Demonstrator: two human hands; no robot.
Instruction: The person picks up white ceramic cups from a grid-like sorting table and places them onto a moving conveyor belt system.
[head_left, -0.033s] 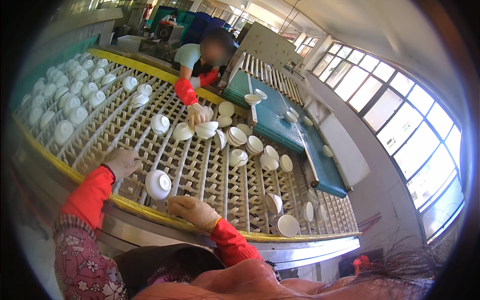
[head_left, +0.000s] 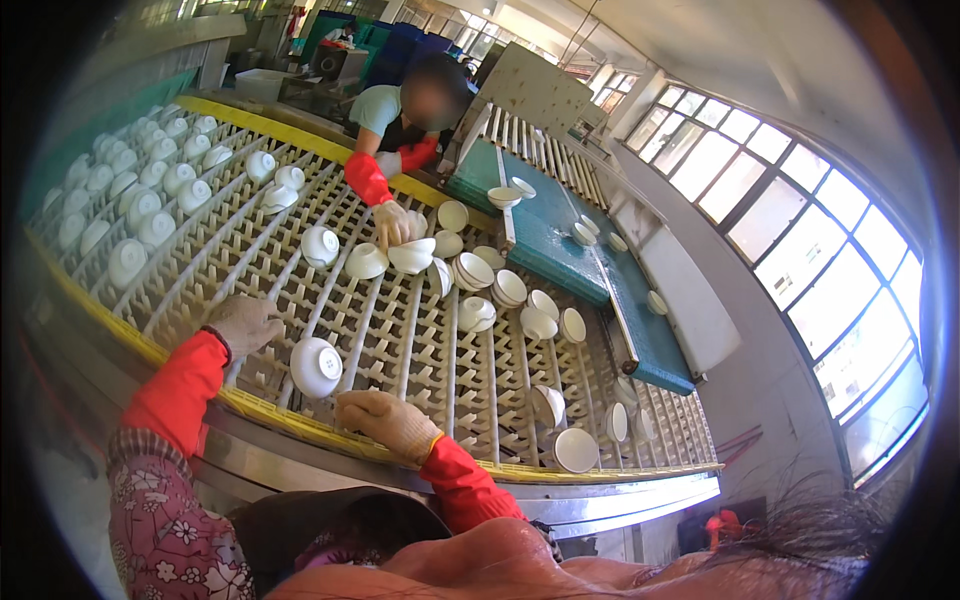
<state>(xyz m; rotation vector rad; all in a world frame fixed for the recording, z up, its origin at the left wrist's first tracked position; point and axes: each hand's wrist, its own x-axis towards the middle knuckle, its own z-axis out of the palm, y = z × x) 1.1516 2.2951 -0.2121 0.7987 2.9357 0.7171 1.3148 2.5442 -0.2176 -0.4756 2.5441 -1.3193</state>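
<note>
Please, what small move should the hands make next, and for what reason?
Probably the right hand should reach forward to the bowl and grip it. The bowl lies upside down on the rack between both hands, nearest to them, and neither gloved hand holds anything. The left hand rests on the rack beside it and could steady it.

Gloved hands [head_left: 245, 322] flank, seemingly untouched, white bowl [head_left: 315, 367].
</note>
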